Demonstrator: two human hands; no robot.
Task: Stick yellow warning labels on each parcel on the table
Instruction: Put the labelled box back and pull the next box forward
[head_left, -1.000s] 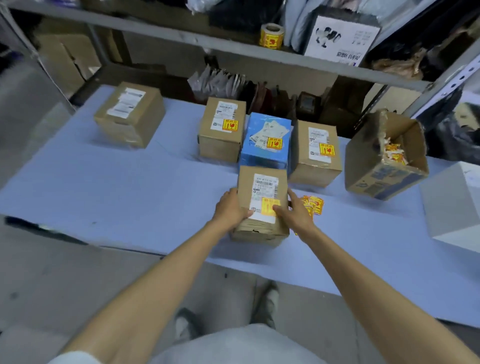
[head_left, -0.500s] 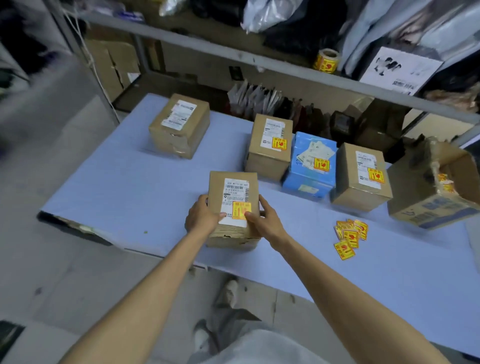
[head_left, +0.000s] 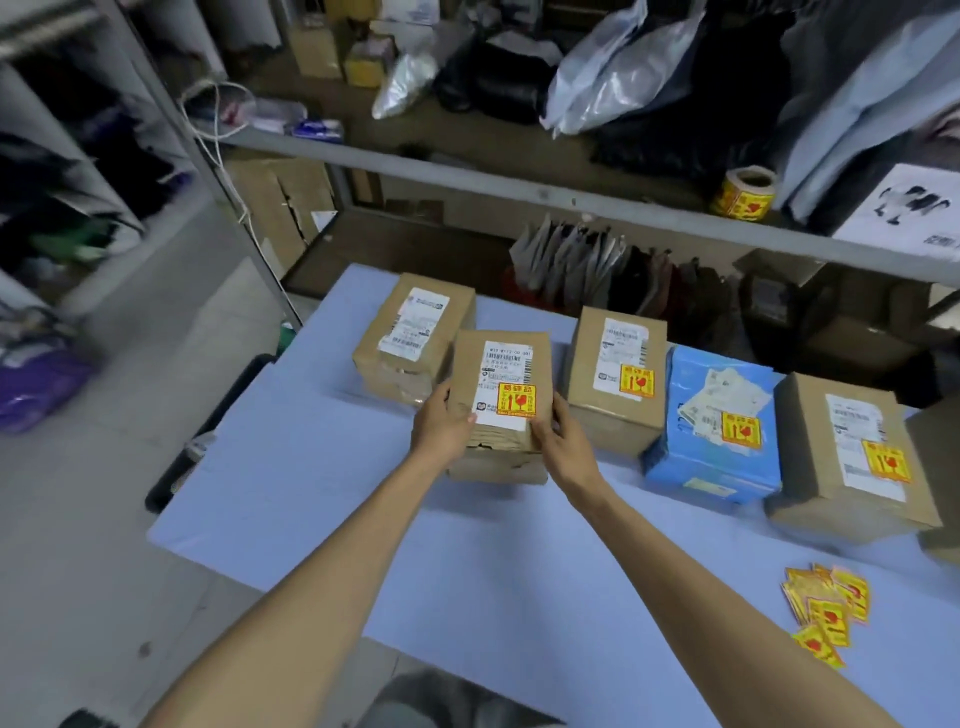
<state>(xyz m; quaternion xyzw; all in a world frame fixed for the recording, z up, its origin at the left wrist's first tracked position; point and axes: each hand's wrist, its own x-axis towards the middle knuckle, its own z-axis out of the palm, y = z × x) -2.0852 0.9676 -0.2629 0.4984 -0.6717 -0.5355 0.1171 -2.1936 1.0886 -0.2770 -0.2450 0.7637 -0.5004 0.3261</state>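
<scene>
The labelled parcel (head_left: 498, 405) is held between both hands above the near part of the blue table (head_left: 311, 493), seen from the head camera, the only view. The left hand (head_left: 441, 428) is pressed flat against its left side, and the right hand (head_left: 563, 441) is closed on its right side, with the fingertips (head_left: 537, 428) reaching the top face. A yellow warning label (head_left: 516, 399) is already stuck on the white shipping slip of this parcel.

Just beyond the left hand stands one brown parcel without a label (head_left: 413, 338); no yellow sticker is seen on it. To the right of the right hand three more parcels are lined up, a brown one (head_left: 615, 379), a blue one (head_left: 714, 426) and another brown one (head_left: 852, 457), each with a yellow label. Loose labels (head_left: 826, 608) lie on the table, well apart from the right hand, on its near right side.

The step in hand seems to be the setting down of the finished parcel in the row. After that, a loose label must probably be picked up and the unlabelled parcel must be reached.
</scene>
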